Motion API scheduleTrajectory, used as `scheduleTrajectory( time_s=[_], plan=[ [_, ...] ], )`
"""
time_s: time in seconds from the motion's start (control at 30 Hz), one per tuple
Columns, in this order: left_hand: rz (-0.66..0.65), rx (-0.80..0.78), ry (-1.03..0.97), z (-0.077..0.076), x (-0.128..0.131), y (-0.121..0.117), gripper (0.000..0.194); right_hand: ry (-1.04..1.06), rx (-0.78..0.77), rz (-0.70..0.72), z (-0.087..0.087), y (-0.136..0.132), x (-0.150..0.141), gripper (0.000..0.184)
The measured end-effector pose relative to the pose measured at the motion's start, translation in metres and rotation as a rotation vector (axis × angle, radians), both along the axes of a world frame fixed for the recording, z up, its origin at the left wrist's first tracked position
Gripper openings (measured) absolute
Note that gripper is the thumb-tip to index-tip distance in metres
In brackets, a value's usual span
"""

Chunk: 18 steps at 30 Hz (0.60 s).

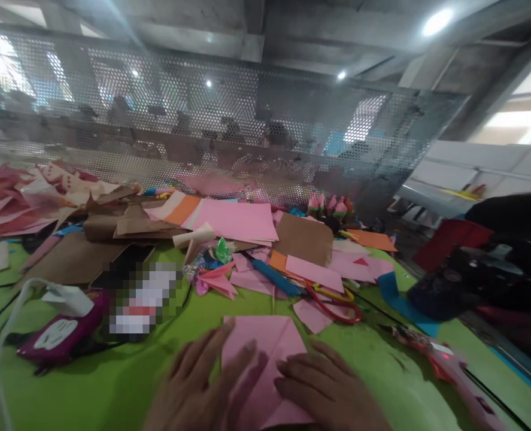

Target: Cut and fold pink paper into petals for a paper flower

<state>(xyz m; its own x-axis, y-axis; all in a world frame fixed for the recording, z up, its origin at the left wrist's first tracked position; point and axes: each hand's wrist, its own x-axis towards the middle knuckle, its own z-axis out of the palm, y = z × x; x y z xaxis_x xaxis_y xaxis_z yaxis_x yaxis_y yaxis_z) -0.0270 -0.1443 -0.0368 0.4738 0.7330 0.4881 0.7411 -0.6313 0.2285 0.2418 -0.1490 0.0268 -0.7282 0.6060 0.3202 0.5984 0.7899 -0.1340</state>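
A perforated metal panel [179,114] stands across the back of the room, and in front of it we see a green desk [85,398] crowded with loose sheets and tools. The pink paper [274,338] lies on the near middle of this desk, right beneath both hands, with a line that looks like a crease running slantwise over it.

Our left hand [215,365] rests at the paper's left edge, fingers parted and slightly blurred, the thumb reaching over the sheet. Our right hand [312,380] lies flattened over the right side, its fingers close together and pointing inward. We see neither hand pinching anything.

We judge the paper to be very light and thin, stiff enough to keep a fold yet soft enough to crumple under a careless push. It probably slides easily on the smooth desk, so we do best to hold it down with flat fingers near the middle and take it by its edges or corners, pinching gently. A hard tug could tear it or leave a stray wrinkle.

Beyond it, near the far edge, lie a blue-handled tool [274,277] and a red loop [337,310]; well to the right we notice a pink tool [460,371] with a small red light.
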Motion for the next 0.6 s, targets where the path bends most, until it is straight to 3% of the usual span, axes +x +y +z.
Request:
scheduleTrajectory(
  time_s=[0.1,0.2,0.4,0.5,0.6],
  plan=[
    [-0.3,0.08,0.144,0.003,0.002,-0.003,0.06,0.002,-0.069,-0.025,-0.001,-0.01,0.001,0.046],
    [-0.39,-0.019,0.141,0.0,0.004,-0.003,0.055,0.041,-0.134,-0.039,-0.001,-0.015,0.005,0.035],
    [-0.375,-0.176,-0.017,-0.009,-0.003,-0.002,0.057,0.155,-0.371,-0.131,-0.003,-0.011,0.012,0.012],
    [-0.303,-0.304,-0.125,-0.006,-0.002,-0.002,0.043,0.232,-0.483,-0.199,-0.005,-0.006,0.013,0.01],
    [-0.175,-0.368,-0.203,0.004,0.006,-0.003,0.024,0.28,-0.611,-0.355,-0.005,0.002,0.011,0.016]
  ],
)
